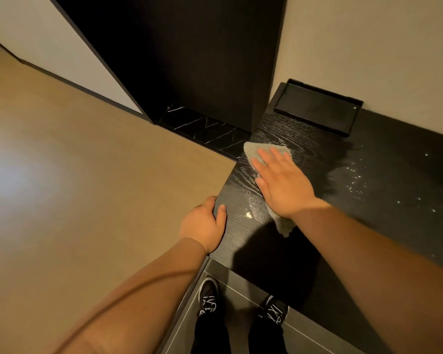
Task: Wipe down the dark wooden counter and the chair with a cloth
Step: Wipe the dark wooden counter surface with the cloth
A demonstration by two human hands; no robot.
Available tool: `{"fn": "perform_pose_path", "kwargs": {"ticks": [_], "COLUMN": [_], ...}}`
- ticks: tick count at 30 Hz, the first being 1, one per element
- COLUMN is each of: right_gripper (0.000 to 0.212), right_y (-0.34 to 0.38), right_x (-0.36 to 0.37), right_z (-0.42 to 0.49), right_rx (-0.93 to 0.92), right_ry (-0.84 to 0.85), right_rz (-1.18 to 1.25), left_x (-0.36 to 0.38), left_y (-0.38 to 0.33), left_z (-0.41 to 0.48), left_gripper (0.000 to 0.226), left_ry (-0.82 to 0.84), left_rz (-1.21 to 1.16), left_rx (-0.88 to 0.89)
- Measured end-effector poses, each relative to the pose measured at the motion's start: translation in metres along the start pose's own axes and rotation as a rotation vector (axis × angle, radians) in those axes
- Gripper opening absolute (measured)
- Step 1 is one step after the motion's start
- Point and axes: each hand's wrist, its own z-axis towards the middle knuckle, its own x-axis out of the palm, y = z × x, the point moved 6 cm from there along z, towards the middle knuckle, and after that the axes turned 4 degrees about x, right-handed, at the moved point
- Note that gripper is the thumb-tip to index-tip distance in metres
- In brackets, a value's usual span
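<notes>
The right hand (283, 181) lies flat on the cloth (252, 151), fingers straight (palm down), farther away; the left hand (202, 224), nearer, curls around the counter (241, 236) edge.

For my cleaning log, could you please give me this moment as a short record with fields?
surface: dark wooden counter, wet droplets on its right part
cloth: grey, flat on the counter
right hand: pressed flat on the cloth
left hand: grips the counter's edge
tray: black, empty, by the wall
chair: not in view
</notes>
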Motion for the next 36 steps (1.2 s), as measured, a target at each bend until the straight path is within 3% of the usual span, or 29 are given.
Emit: {"fn": "perform_pose_path", "kwargs": {"ticks": [2,4,7,9,12,15,20,23,28,31,33,36], "right_gripper": [0.061,0.061,0.060,0.059,0.058,0.060,0.061,0.060,0.060,0.062,0.063,0.062], "right_y": [0.015,0.037,0.045,0.028,-0.004,0.005,0.083,0.076,0.028,0.046,0.081,0.122], "right_x": [0.008,0.020,0.028,0.023,0.012,0.014,0.042,0.035,0.023,0.022,0.029,0.044], "right_z": [-0.009,-0.026,-0.046,-0.048,-0.050,-0.053,-0.070,-0.081,-0.099,-0.095,-0.087,-0.083], "right_rx": [0.037,-0.056,-0.172,-0.119,0.107,0.277,0.085,0.021,0.276,0.451,0.445,0.281], "right_ry": [0.006,0.036,0.074,0.051,-0.011,-0.072,-0.030,-0.013,-0.028,-0.088,-0.079,-0.020], "right_rz": [0.012,0.003,0.012,0.001,0.000,-0.011,-0.013,-0.002,-0.021,-0.015,0.012,0.020], "left_x": [0.000,-0.001,-0.001,-0.002,0.000,0.002,-0.001,-0.003,-0.003,-0.004,-0.004,-0.008], "left_y": [0.000,-0.002,-0.003,-0.002,0.001,0.002,-0.002,0.000,0.013,0.024,0.029,0.030], "left_z": [0.000,-0.001,0.000,-0.001,0.001,0.003,0.000,0.001,-0.001,-0.004,-0.008,-0.011], "left_gripper": [0.052,0.057,0.047,0.047,0.047,0.043,0.032,0.031,0.035,0.045,0.049,0.047], "left_ry": [0.000,-0.002,0.009,0.006,0.008,0.014,0.019,0.046,0.164,0.205,0.230,0.283], "left_rz": [-0.005,-0.004,0.019,0.014,0.005,0.006,-0.027,-0.077,-0.152,-0.189,-0.186,-0.176], "left_rx": [0.001,0.005,0.011,0.015,0.027,0.030,0.065,0.081,0.146,0.194,0.218,0.259]}}
